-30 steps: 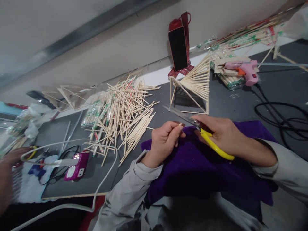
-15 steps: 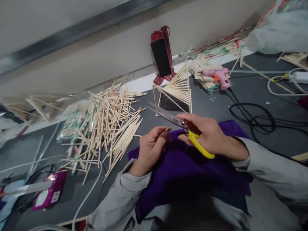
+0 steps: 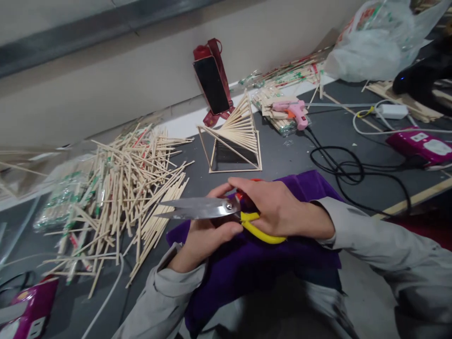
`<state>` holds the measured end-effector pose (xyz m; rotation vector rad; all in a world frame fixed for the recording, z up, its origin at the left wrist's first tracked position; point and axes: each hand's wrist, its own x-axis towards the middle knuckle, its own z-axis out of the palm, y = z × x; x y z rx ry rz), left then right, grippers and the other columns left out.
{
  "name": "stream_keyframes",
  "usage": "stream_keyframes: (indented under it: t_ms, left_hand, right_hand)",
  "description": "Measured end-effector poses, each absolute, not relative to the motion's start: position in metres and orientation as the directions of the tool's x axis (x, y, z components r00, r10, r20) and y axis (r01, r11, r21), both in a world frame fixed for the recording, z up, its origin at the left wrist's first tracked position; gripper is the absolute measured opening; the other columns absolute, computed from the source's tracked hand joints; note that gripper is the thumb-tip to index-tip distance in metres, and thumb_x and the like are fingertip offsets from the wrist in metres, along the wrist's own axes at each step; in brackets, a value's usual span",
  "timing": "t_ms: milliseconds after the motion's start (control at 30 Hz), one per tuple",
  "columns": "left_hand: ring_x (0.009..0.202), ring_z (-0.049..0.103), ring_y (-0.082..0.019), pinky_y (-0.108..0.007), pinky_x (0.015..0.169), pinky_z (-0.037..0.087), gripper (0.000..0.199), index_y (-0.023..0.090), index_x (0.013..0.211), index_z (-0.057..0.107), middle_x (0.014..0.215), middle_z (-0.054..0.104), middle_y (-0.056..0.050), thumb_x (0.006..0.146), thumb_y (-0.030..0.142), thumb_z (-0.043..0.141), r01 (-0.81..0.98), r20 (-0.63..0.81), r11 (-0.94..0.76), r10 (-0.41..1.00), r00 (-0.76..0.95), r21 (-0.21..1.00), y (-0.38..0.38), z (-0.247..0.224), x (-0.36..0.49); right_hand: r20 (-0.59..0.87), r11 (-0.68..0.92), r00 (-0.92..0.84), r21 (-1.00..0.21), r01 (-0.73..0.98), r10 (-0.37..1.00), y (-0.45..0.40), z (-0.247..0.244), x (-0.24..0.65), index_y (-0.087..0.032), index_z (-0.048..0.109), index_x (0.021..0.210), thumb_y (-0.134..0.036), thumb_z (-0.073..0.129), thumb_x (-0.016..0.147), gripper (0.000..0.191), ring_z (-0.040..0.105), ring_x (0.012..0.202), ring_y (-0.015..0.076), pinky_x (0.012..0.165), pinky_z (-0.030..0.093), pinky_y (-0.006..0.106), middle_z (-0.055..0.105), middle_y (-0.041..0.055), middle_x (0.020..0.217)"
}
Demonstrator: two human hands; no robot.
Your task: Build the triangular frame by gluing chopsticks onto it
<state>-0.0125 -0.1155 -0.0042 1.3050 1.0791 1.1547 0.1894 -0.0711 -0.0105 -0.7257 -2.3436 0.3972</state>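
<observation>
A pair of scissors point(image 3: 201, 208) with red and yellow handles lies level over the purple cloth point(image 3: 300, 186), blades pointing left and tips slightly apart. My right hand point(image 3: 278, 207) is closed around the handles. Against the scissors near the pivot is my left hand point(image 3: 205, 242), its thumb in front below the yellow handle and its fingers behind the blades, partly hidden. Beyond my hands stands a frame of glued wooden sticks point(image 3: 235, 134) with a fanned, twisted row of sticks. To the left lies a heap of loose sticks point(image 3: 123, 183).
A pink glue gun point(image 3: 291, 110) rests on packaged sticks, its black cable point(image 3: 339, 162) looping to the right. A phone point(image 3: 212, 85) leans on a red bottle by the wall. Magenta power strips point(image 3: 422, 145) lie at both sides. A plastic bag point(image 3: 367, 47) stands back right.
My right hand has lowered and turned the scissors level. My left hand, earlier pinching a small stick end beside them, is now against the scissors. The view has shifted to the right.
</observation>
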Motion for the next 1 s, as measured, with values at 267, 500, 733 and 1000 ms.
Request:
stream_keyframes:
  t_ms: [267, 500, 733, 1000]
  left_hand:
    - [0.091, 0.068, -0.019, -0.028, 0.084, 0.054, 0.029, 0.02, 0.101, 0.07, 0.097, 0.073, -0.003, 0.077, 0.032, 0.077, 0.125, -0.001, -0.018, 0.988, 0.156, 0.992, -0.113, -0.009, -0.012]
    - [0.072, 0.061, -0.014, -0.026, 0.072, 0.051, 0.033, 0.022, 0.108, 0.065, 0.084, 0.068, 0.0, 0.081, 0.038, 0.073, 0.196, -0.044, 0.002, 0.976, 0.212, 0.981, -0.113, -0.009, -0.019]
    - [0.056, 0.049, -0.01, -0.021, 0.052, 0.036, 0.034, 0.02, 0.113, 0.062, 0.063, 0.056, 0.004, 0.086, 0.04, 0.068, 0.14, -0.229, 0.203, 0.952, 0.204, 0.969, -0.115, -0.006, -0.018]
    - [0.044, 0.037, -0.007, -0.021, 0.043, 0.021, 0.036, 0.017, 0.112, 0.061, 0.062, 0.061, 0.0, 0.085, 0.04, 0.067, -0.033, -0.45, 0.463, 0.873, 0.187, 0.886, -0.106, -0.015, -0.017]
  right_hand:
    - [0.202, 0.767, -0.771, -0.412, 0.493, 0.604, -0.08, -0.006, 0.197, -0.009, 0.016, 0.152, -0.024, 0.054, 0.087, 0.076, 0.066, 0.099, 0.0285, 0.074, 0.053, 0.039, 0.066, 0.019, 0.118]
    - [0.169, 0.766, -0.775, -0.382, 0.518, 0.608, -0.085, -0.002, 0.194, -0.003, 0.011, 0.153, -0.03, 0.049, 0.091, 0.077, 0.064, 0.101, 0.03, 0.073, 0.053, 0.041, 0.064, 0.0214, 0.118]
    - [0.229, 0.717, -0.715, -0.475, 0.511, 0.661, -0.065, 0.012, 0.237, -0.019, 0.056, 0.132, -0.042, 0.049, 0.097, 0.042, 0.066, 0.093, 0.0194, 0.076, 0.049, 0.029, 0.07, 0.0098, 0.107]
    - [-0.098, 0.266, -0.25, 0.228, 0.936, 0.963, 0.001, 0.007, 0.3, -0.009, 0.072, 0.091, -0.027, 0.035, 0.098, 0.042, 0.061, 0.073, 0.0216, 0.052, 0.018, 0.032, 0.068, 0.0212, 0.094]
